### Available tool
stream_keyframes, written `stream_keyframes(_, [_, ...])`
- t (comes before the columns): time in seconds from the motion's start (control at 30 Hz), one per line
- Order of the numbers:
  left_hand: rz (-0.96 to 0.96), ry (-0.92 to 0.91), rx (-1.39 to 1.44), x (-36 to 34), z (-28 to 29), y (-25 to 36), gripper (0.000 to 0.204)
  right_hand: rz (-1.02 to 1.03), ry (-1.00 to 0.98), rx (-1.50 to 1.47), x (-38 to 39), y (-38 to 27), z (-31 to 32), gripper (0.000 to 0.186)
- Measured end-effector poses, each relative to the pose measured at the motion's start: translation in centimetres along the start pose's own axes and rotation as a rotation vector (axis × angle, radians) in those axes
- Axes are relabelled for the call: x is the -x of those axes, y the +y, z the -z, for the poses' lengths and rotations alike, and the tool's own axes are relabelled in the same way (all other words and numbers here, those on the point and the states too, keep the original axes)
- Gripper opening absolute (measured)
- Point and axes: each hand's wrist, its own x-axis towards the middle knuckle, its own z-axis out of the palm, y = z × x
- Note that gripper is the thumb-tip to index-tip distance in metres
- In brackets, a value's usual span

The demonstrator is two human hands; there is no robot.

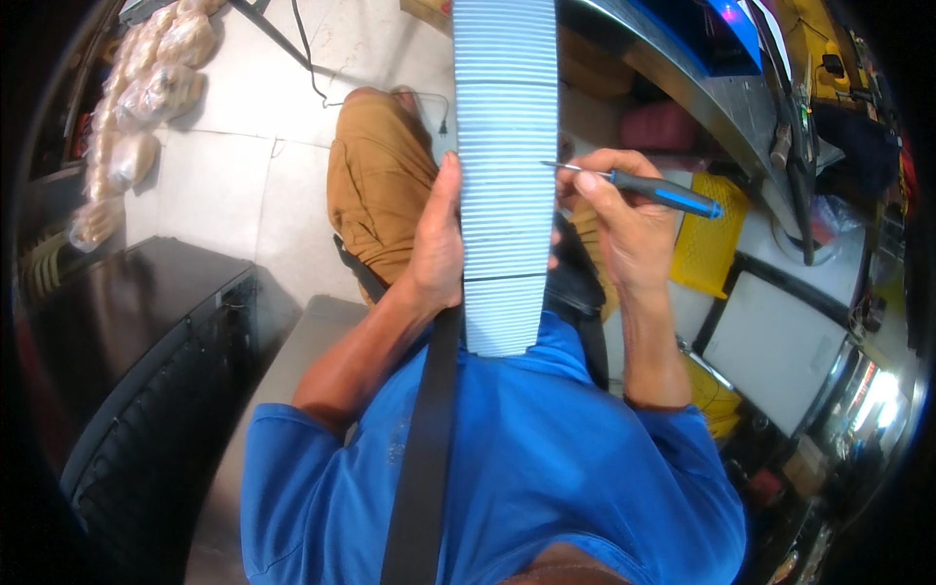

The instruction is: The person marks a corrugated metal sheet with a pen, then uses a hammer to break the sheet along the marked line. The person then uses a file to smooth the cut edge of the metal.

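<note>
Blue shirt (pixel 565 448) nr cam | L hand (pixel 439 239) gripping ribbed panel (pixel 507 210) | R hand (pixel 624 219) pinching scrwdrvr (pixel 665 193) at panel's R edge

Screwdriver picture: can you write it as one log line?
left hand: gripping ridged panel | right hand: holding screwdriver across ridged panel's right edge

Rm. to pass far L, over pale floor (pixel 229 180) betw. bagged goods (pixel 156 93) & brown trouser leg (pixel 375 195). Ribbed panel (pixel 507 185) blocks ctr., near to far; L hand (pixel 439 239) on its L edge, R hand (pixel 629 219) w/ screwdriver (pixel 668 194) at its R. Metal surface (pixel 707 97) bars far R, dark cabinet (pixel 146 312) bars L.
</note>
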Motion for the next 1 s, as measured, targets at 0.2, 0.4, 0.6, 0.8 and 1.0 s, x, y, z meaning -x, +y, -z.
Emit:
stream_keyframes(0.2, [0.001,0.022,0.004,-0.2,0.2,-0.2,0.091,0.052,0.033,-0.079,0.0,0.5,-0.8,0.014])
stream_keyframes(0.4, [0.018,0.027,-0.001,-0.3,0.2,-0.2,0.091,0.053,0.072,-0.034,-0.1,0.4,-1.1,0.012])
stream_keyframes(0.6, [0.025,0.04,-0.03,-0.3,0.2,-0.2,0.091,0.057,0.067,0.029,-0.2,0.2,-0.9,0.012])
stream_keyframes(0.8, [0.055,0.059,-0.058,-0.2,0.1,-0.1,0.095,0.044,0.053,0.027,-0.1,-0.1,-1.2,0.01])
stream_keyframes(1.0, [0.129,0.122,0.035,0.0,0.2,0.0,0.096,0.082,0.079,0.226,-0.5,0.3,-1.0,0.014])
